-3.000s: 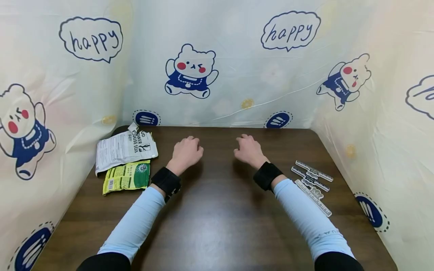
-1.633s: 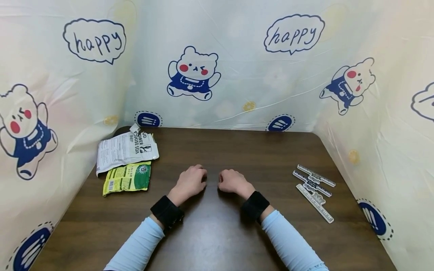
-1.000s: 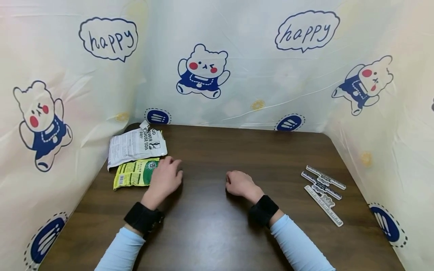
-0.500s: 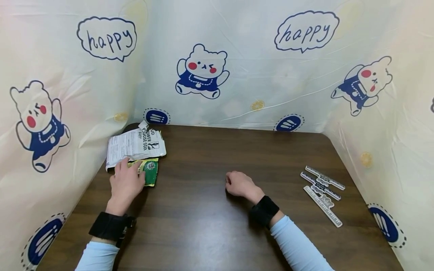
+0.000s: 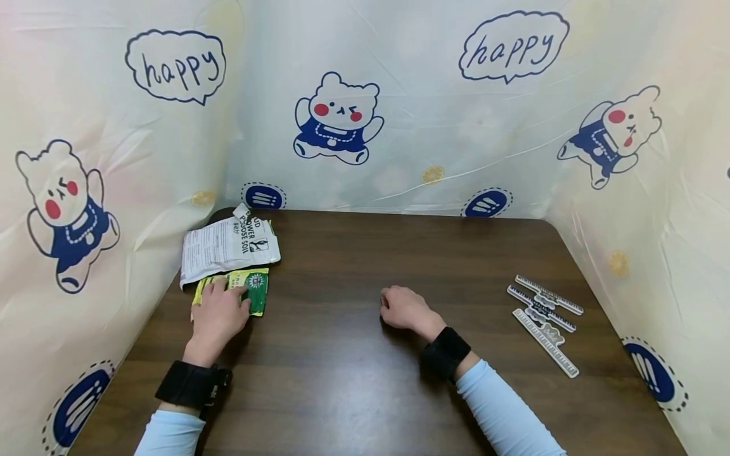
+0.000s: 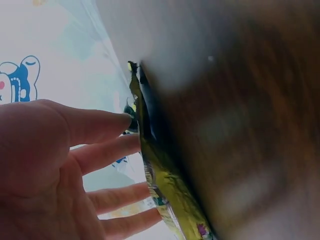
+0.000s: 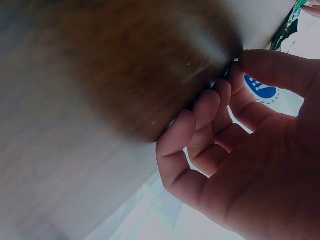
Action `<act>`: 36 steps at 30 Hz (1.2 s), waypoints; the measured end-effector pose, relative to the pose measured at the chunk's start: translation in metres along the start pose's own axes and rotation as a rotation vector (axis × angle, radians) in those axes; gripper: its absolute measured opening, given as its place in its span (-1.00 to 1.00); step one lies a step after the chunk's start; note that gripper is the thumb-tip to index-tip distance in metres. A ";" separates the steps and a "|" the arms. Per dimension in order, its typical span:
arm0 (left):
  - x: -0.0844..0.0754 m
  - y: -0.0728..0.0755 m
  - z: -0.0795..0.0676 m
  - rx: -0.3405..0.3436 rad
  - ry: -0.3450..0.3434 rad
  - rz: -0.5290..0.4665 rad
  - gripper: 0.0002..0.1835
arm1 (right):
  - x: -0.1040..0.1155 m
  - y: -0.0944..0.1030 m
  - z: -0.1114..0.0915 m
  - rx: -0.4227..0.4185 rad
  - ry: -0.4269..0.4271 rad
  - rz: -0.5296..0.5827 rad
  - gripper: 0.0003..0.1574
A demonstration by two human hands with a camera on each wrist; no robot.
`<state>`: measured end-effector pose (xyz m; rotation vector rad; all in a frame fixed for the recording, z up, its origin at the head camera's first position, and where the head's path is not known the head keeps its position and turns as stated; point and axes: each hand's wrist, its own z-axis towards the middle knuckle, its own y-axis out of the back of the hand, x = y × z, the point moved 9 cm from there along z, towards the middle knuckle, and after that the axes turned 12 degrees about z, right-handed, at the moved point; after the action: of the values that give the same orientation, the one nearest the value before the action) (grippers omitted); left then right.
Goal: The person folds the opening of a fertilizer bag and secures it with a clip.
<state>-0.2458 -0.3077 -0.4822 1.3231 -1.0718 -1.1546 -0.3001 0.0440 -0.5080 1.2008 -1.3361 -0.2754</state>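
Note:
My left hand [image 5: 219, 316] lies over a yellow-and-green plastic packet [image 5: 259, 292] at the left of the table. Its fingertips touch the packet's upper face, and the hand covers part of its print. From the left wrist, the fingers reach out nearly straight against the packet [image 6: 176, 187], which lies flat; the thumb meets it near one end. My right hand [image 5: 409, 310] rests on the table near the middle, away from any object. In the right wrist view, its loosely bent fingertips [image 7: 175, 135] touch the wood with nothing held.
Just behind the yellow-and-green packet lies a white printed bag [image 5: 228, 247], with a dark rounded thing [image 5: 220, 215] partly hidden behind it. Several ruler-marked clips [image 5: 546, 344] lie together at the right. A patterned curtain [image 5: 410, 126] encloses the brown table [image 5: 342, 380] at the back and sides.
My left hand has gone from beside the right hand leftward onto the yellow-and-green packet, then drawn slightly nearer. My right hand came closer earlier and has since stayed put.

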 end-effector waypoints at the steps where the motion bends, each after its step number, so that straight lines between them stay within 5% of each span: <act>1: -0.002 -0.001 -0.001 -0.001 -0.006 0.001 -0.57 | -0.001 0.000 0.000 0.001 0.001 0.001 -0.76; 12: -0.027 -0.004 -0.008 0.018 -0.043 0.013 -0.55 | -0.004 -0.002 0.000 0.008 -0.004 -0.003 -0.81; 19: -0.042 -0.010 -0.014 0.089 -0.062 0.016 -0.48 | 0.000 -0.003 -0.005 0.040 0.024 0.010 -0.83; 29: -0.018 0.002 -0.014 0.103 -0.019 -0.061 -0.35 | 0.016 -0.011 -0.025 0.138 0.033 0.090 -0.86; 36: -0.022 -0.006 -0.007 0.131 -0.014 -0.051 -0.38 | 0.022 -0.011 -0.026 0.188 0.025 0.078 -0.81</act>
<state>-0.2422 -0.2844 -0.4862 1.4531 -1.1461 -1.1482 -0.2665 0.0360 -0.4984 1.3007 -1.4075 -0.0797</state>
